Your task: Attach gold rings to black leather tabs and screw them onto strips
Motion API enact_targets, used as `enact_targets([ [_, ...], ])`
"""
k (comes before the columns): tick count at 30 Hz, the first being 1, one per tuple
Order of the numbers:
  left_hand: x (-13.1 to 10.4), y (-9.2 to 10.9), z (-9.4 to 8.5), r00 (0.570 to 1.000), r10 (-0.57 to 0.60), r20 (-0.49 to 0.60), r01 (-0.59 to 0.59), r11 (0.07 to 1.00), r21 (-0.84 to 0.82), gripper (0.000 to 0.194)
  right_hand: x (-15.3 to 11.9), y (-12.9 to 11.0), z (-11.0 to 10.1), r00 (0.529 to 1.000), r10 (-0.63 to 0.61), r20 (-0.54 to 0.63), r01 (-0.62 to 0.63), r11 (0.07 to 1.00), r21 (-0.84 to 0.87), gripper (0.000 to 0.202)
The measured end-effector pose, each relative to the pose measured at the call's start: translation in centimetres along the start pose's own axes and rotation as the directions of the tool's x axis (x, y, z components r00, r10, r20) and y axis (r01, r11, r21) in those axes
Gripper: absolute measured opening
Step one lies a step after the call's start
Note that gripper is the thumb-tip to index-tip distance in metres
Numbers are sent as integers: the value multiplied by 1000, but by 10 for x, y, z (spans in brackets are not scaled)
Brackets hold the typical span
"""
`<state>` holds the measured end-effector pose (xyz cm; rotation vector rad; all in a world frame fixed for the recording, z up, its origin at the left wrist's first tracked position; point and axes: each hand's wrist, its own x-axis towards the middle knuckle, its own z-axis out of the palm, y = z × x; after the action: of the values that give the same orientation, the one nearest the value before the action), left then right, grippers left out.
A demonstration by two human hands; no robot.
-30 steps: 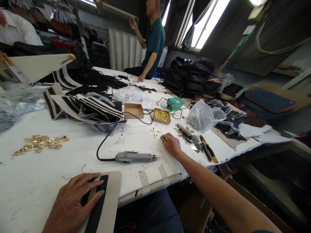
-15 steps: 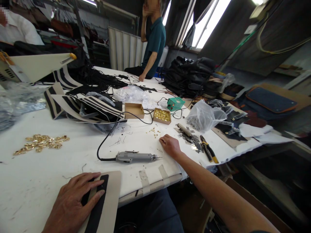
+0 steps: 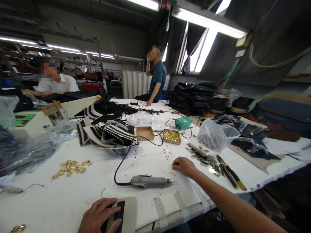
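Observation:
My left hand [image 3: 100, 216] lies with fingers spread on a beige panel with black stripes [image 3: 130, 207], pressing it to the table near the front edge. My right hand [image 3: 184, 166] rests on the table with its fingers curled together; whatever they may hold is hidden. Between the hands lies a grey electric screwdriver [image 3: 150, 182], its bit pointing right. Just beyond my right hand are small scattered gold pieces [image 3: 166, 153]. Farther back, a small cardboard box [image 3: 172, 141] holds many more of them. A heap of gold metal fittings [image 3: 73, 167] sits to the left.
An open cardboard box [image 3: 145, 138] and a green power unit [image 3: 183, 123] stand mid-table. Black-and-yellow pliers [image 3: 232, 173] lie right, near grey metal plates and a plastic bag [image 3: 216, 134]. Striped panels [image 3: 97, 134] are piled left. Two people are beyond the table.
The view has tilted up and shifted left, so things appear lower and farther right. My left hand stays on the panel; my right hand remains curled near the small gold pieces.

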<state>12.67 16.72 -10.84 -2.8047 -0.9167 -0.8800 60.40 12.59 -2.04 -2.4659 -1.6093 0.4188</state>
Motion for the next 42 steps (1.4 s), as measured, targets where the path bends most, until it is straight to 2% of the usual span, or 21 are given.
enact_targets([
  [4,3,12,-6,991,-122,52,125,990,-67,29,-5,-2,-1,999,18,47,-16,999,-34,14],
  [6,5,19,-12,972,-205,111,217,970,-112,27,-6,-6,-1,998,12,57,-7,997,-81,17],
  [9,8,26,-21,946,-266,187,298,939,-171,25,-8,-17,-3,998,-14,56,24,983,-182,22],
  [13,12,30,-29,934,-284,216,330,918,-221,24,-12,-30,-5,997,-46,66,64,950,-305,24],
  [18,16,33,-35,927,-299,227,352,903,-248,22,-7,-37,-6,994,-50,100,85,922,-377,21],
  [22,18,35,-40,921,-311,237,369,890,-268,22,-4,-39,-1,994,-50,97,87,904,-418,24],
  [28,20,35,-44,922,-317,223,375,876,-303,22,-7,-33,7,992,-114,58,128,886,-446,32],
  [36,21,35,-44,927,-316,200,367,873,-321,23,-9,-21,10,989,-147,27,146,909,-390,32],
  [38,21,35,-44,926,-319,202,371,870,-326,23,-9,-22,7,991,-130,-20,116,933,-341,30],
  [40,21,35,-44,923,-326,205,379,865,-329,23,-15,-31,3,986,-125,-112,100,974,-204,27],
  [42,20,34,-45,919,-334,212,389,860,-331,22,-29,-54,3,974,-128,-187,137,990,38,24],
])
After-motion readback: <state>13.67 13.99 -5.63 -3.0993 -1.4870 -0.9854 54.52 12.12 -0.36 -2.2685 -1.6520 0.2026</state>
